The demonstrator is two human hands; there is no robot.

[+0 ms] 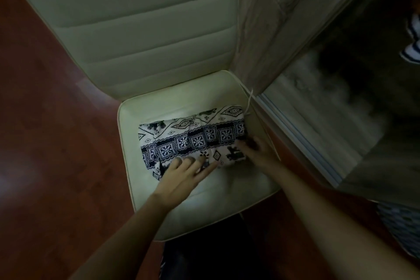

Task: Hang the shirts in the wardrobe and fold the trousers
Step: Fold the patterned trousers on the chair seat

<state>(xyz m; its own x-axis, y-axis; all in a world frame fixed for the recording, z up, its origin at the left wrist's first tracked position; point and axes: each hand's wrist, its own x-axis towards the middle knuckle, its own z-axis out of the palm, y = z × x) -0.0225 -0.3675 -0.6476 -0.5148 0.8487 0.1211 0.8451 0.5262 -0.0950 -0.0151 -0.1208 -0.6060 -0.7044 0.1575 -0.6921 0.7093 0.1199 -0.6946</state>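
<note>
A pair of black-and-white patterned trousers point(193, 136) lies folded into a compact bundle on the seat of a cream padded chair point(159, 200). My left hand point(184, 173) rests flat on the bundle's near left edge, fingers spread on the cloth. My right hand point(256, 150) touches the bundle's near right corner; its fingers are blurred, and I cannot tell whether they pinch the fabric. A thin drawstring point(249, 100) trails from the bundle's far right end.
The chair's ribbed backrest point(136, 29) rises behind the seat. A wood-grain wardrobe panel point(272, 18) stands right of the chair, with the dark wardrobe interior point(352, 98) beyond. A striped garment point(412, 36) hangs at far right. Red-brown floor point(45, 120) lies left.
</note>
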